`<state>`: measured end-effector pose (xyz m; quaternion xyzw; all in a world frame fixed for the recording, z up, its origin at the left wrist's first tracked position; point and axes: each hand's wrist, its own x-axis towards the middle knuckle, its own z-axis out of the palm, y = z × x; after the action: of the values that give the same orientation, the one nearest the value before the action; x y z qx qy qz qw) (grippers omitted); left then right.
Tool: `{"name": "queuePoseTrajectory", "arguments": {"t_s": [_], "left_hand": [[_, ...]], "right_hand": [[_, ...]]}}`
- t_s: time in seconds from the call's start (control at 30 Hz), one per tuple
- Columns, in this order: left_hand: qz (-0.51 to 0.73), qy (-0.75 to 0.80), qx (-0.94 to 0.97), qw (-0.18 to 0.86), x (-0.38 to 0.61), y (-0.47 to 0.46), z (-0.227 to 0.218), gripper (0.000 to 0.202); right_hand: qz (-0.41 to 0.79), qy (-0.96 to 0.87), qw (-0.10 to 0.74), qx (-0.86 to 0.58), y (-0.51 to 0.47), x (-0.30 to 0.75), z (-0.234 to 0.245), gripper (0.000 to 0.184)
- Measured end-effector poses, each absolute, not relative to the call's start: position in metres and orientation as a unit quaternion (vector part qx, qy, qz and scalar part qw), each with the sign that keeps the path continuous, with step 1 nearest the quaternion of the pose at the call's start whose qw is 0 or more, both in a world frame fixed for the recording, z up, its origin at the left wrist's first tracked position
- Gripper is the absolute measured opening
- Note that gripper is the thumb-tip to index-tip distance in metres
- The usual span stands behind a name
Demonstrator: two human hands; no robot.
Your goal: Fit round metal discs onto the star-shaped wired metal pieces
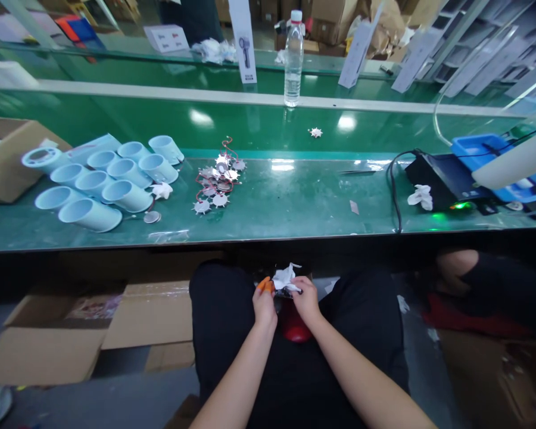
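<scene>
Crumpled white wrapping (286,277) sits in a small wad above the person's black-clothed lap (223,333), gathered with a dark piece (286,292) that is too hidden to identify. The left hand (264,305) and right hand (306,299) are close together, with the fingers (310,285) of both curled inward and pinching the wad from either side. One orange finger cot (265,286) covers a left fingertip. A glossy red object (293,325) shows below the hands, mostly hidden by them.

Beyond the hands, on the green table (268,199), lie about eleven pale blue plastic tubes (126,196) on their sides, and a tangled heap of spiked metal discs with red wires (218,185), too overlapped to count. Two crumpled white scraps (421,197) lie apart, one by the tubes. A black device (446,179) with one green light sits at the right, before a blue tray (477,149), which a pale blurred shape partly blocks. A single spiked disc (315,132) and one plastic water bottle (293,59) stand farther off. A cardboard box (9,158) is cut off at the left edge.
</scene>
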<state>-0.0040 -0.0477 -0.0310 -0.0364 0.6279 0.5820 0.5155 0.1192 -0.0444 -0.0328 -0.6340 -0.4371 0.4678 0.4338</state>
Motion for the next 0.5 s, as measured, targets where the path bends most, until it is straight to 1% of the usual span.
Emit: {"name": "queuePoseTrajectory", "arguments": {"t_s": [0.13,0.27,0.37,0.43,0.5], "left_hand": [[0.601,0.594,-0.077,0.530,-0.006,-0.048,-0.018,0.029],[0.598,0.556,-0.123,0.564,-0.003,-0.055,-0.003,0.029],[0.581,0.524,-0.153,0.603,0.002,-0.066,0.008,0.024],[0.565,0.493,-0.165,0.641,0.006,-0.074,0.017,0.020],[0.548,0.441,-0.170,0.690,0.008,-0.082,0.028,0.021]], "right_hand": [[0.459,-0.474,0.499,-0.562,-0.050,0.121,0.005,0.017],[0.439,-0.477,0.527,-0.549,-0.056,0.128,0.040,0.012],[0.431,-0.459,0.554,-0.545,-0.063,0.136,0.062,0.009],[0.428,-0.460,0.565,-0.535,-0.069,0.142,0.074,0.009],[0.423,-0.475,0.564,-0.526,-0.076,0.148,0.084,0.012]]}}
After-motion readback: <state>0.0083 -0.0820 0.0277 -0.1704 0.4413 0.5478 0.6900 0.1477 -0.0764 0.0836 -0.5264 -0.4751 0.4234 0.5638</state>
